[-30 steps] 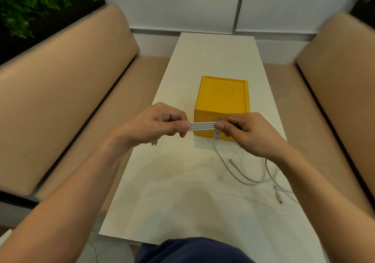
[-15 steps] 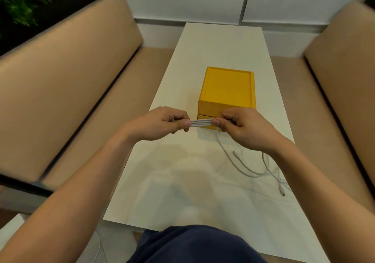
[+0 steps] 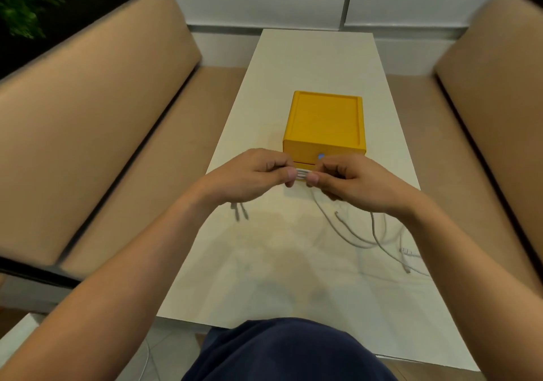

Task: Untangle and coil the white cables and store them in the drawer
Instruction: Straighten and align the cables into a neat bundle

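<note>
Left hand (image 3: 255,174), right hand (image 3: 355,183) closer on cable bundle (image 3: 301,174) | drawer box (image 3: 326,121) behind

I see a long, narrow white table (image 3: 317,57) running away from me. A yellow drawer box (image 3: 324,121) sits about mid-table, squared to the edges, with its front facing me. On the near right of the tabletop, loose white cables (image 3: 352,239) lie in slack loops. One connector end (image 3: 407,269) rests close to the right edge.

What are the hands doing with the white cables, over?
Left hand and right hand pinch the folded cable bundle. Loose cable ends trail on the table. Yellow drawer box looks closed.
</note>
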Motion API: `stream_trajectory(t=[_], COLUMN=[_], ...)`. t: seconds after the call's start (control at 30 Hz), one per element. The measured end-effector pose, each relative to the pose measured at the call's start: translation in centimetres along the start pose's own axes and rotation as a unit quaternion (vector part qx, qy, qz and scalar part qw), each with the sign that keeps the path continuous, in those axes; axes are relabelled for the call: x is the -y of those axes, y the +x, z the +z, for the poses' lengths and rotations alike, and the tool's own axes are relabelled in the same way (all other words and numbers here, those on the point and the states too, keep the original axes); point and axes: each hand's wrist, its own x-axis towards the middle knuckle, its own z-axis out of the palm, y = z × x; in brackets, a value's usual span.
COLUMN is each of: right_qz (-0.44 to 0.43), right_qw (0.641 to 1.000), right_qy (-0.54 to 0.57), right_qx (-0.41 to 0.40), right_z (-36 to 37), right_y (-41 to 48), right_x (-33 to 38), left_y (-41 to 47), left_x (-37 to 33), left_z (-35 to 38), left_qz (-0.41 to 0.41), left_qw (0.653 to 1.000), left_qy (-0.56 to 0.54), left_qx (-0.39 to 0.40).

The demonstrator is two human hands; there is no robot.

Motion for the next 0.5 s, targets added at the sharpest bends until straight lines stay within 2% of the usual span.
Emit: stream_trajectory(t=[0.07, 0.3, 0.4, 0.5], right_qz=[0.014, 0.018, 0.031, 0.025], right_qw=[0.999, 0.991, 0.992, 0.998], right_qy=[0.029, 0.129, 0.121, 0.061], right_qx=[0.038, 0.023, 0.025, 0.021], right_z=[-0.6, -1.6, -1.9, -2.1], right_y=[-0.6, -1.8, -2.0, -1.9], right_x=[0.0, 0.5, 0.8, 1.8], left_y=[-0.1, 0.0, 0.1, 0.0], left_x=[-0.2, -1.2, -1.2, -1.3], left_z=[-0.7, -1.7, -2.0, -2.4], left_qz=[0.012, 0.034, 0.05, 0.057], left_qw=[1.0, 0.999, 0.998, 0.997], left_qy=[0.006, 0.0, -0.026, -0.032], left_qx=[-0.001, 0.027, -0.006, -0.04])
